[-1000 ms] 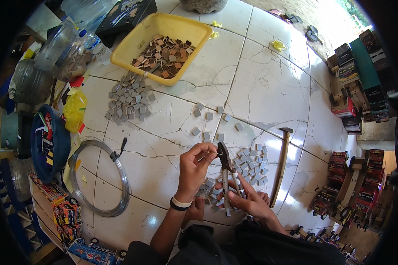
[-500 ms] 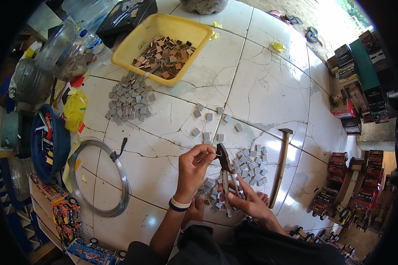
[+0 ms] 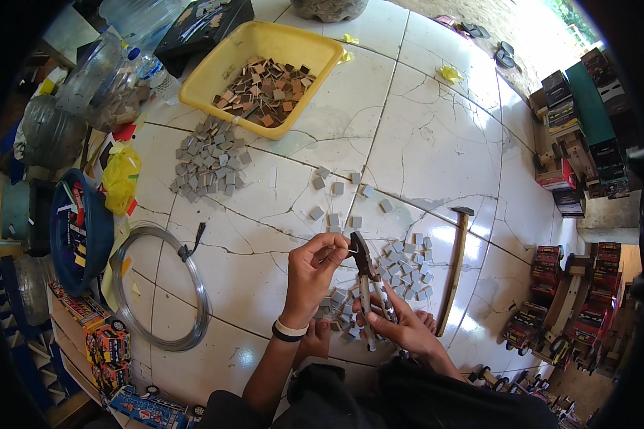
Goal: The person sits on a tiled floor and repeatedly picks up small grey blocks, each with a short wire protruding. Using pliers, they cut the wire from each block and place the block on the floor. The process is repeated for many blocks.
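Note:
My right hand [image 3: 399, 323] is wrapped round the pale, worn handles of a pair of pliers [image 3: 366, 268], whose dark jaws point away from me. Pinched between the fingertips of my left hand [image 3: 313, 275] is a thin, light-coloured piece of wire [image 3: 353, 251], its end at the plier jaws. Whether the jaws bite on it is too small to tell. Below and to the right of the pliers lies a pile of small grey square pieces [image 3: 406, 266]. Several more grey squares [image 3: 338, 188] are scattered on the tiles beyond my hands.
A hammer [image 3: 454, 275] lies to the right. Leftward rest a wire coil [image 3: 209, 304] and a blue basin [image 3: 104, 250]. Farther off are a heap of grey squares [image 3: 209, 161] and a yellow tub [image 3: 200, 93] of brown pieces. Toy trucks [image 3: 597, 318] line the right side.

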